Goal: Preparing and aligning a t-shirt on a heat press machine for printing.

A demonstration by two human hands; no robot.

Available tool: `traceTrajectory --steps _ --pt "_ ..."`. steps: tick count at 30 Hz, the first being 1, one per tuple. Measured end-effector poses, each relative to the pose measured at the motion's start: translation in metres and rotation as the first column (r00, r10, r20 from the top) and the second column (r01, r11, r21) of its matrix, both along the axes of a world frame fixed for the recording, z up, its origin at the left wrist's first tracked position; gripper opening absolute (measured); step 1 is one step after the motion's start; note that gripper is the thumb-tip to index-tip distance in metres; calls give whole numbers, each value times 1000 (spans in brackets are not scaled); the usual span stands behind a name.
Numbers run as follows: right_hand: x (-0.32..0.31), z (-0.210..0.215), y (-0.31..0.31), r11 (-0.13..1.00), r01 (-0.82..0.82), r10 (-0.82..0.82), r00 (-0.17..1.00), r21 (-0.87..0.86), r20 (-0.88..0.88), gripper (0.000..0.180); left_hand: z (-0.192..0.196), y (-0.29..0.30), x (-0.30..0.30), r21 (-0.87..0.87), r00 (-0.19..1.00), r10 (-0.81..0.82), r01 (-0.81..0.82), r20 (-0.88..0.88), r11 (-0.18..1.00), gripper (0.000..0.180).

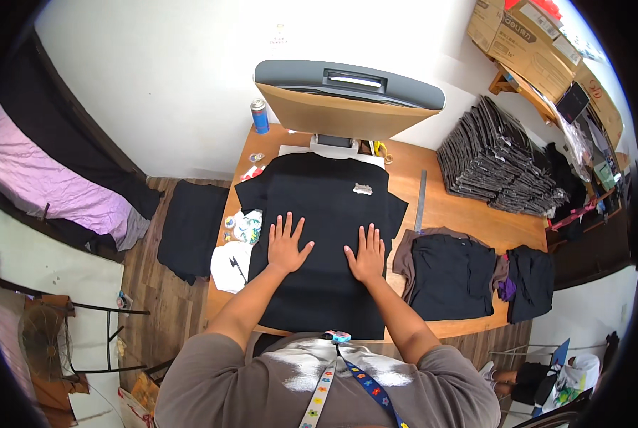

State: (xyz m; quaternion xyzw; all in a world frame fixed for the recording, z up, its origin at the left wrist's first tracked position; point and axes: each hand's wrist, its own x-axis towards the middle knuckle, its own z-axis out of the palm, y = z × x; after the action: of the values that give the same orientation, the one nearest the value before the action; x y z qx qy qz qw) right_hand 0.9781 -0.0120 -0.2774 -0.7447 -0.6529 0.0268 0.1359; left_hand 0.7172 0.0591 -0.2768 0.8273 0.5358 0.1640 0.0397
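A black T-shirt (pixel 322 271) lies spread out, front up, over the bed of a heat press, its neck end away from me. The press's grey-topped upper plate (pixel 404 82) is tilted up behind the shirt. My left hand (pixel 287 246) rests flat on the left half of the shirt, fingers spread. On the right half, my right hand (pixel 366 255) also lies flat with its fingers stretched out. Neither hand holds anything. A small pale chest print (pixel 362 189) sits beyond my right fingertips. The press bed is mostly hidden under the cloth.
A blue spray can (pixel 259 118) stands at the table's back left. A white cloth (pixel 230 267) lies left. On the right are a metal ruler (pixel 421 192), folded black garments (pixel 453 278) and a tall stack of bagged dark garments (pixel 490 160). Another person (pixel 536 381) is at lower right.
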Motion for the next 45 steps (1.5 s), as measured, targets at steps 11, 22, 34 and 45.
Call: traceTrajectory --steps 11,22,34,45 --pt "-5 -3 1 1000 -2 2 1000 22 30 79 1 -2 -4 -36 999 29 -29 15 999 79" --pt "35 -2 -13 789 602 -556 785 123 -275 57 -4 -9 -29 -118 833 364 -348 416 930 63" --pt "51 -16 -26 853 512 -403 769 101 -496 28 -20 -35 -40 -76 927 262 -251 268 965 64" --pt "-21 31 14 948 -135 197 960 288 -199 63 11 -14 22 -6 977 -113 116 183 993 68"
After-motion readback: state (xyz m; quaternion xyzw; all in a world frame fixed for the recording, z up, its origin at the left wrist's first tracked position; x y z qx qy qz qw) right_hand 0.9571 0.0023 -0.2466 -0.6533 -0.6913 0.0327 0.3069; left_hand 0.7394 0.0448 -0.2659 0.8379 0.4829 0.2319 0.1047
